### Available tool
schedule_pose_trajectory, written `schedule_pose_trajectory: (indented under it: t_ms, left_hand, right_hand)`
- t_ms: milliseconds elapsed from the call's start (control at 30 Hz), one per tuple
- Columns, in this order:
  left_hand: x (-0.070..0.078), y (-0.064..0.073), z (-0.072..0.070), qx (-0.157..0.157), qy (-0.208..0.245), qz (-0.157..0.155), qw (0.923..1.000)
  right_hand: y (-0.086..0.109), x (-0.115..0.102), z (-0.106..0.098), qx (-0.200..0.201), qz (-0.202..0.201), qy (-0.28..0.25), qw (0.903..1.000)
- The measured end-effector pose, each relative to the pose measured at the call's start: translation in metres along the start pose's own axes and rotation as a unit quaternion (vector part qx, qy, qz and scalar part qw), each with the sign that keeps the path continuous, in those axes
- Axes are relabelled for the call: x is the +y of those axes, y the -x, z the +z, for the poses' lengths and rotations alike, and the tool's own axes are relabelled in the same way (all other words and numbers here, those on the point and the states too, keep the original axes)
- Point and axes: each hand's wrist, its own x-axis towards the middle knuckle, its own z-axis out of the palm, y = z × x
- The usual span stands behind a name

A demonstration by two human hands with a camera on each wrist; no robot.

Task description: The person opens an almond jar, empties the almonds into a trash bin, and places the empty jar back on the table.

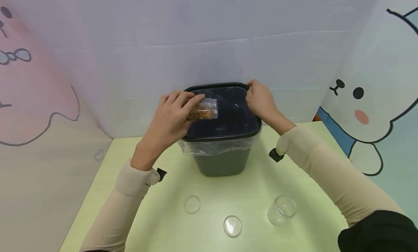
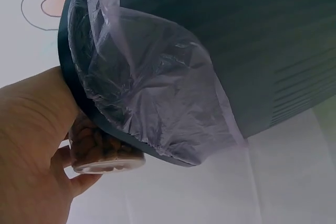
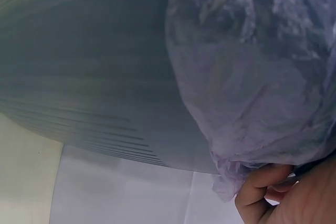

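Observation:
A clear plastic jar (image 1: 209, 109) of small brown and orange pieces, almond-like in the left wrist view, lies on its side over the bin. My left hand (image 1: 173, 117) grips it from above and behind, its mouth pointing right. Dark grey and open-topped, the trash bin (image 1: 222, 164) stands on the table with a thin see-through bag (image 2: 157, 93) folded over its rim. At the far right corner my right hand (image 1: 261, 100) holds the rim; its curled fingers (image 3: 262, 184) meet the bag's bunched edge in the right wrist view.
On the pale green table (image 1: 163, 215) in front of the bin lie a clear ring (image 1: 192, 196) and a round clear lid (image 1: 232, 235). A clear jar (image 1: 275, 217) stands to their right. White cloth (image 1: 163, 59) hangs behind the bin, with cartoon-printed panels at both sides.

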Motion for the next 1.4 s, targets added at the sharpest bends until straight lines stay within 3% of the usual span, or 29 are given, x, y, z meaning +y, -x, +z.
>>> schedule_pose_trajectory:
  t_ms: [700,1400]
  left_hand:
    - [0.01,-0.002,0.002,-0.001,-0.037,0.019,0.9991]
    - [0.015,-0.001,-0.003,0.002,-0.038,0.042,0.9984]
  right_hand:
    - [0.007,-0.001,-0.004,0.0,0.012,0.002,0.9999]
    - [0.011,-0.002,-0.006,0.003,0.006,0.005,1.0]
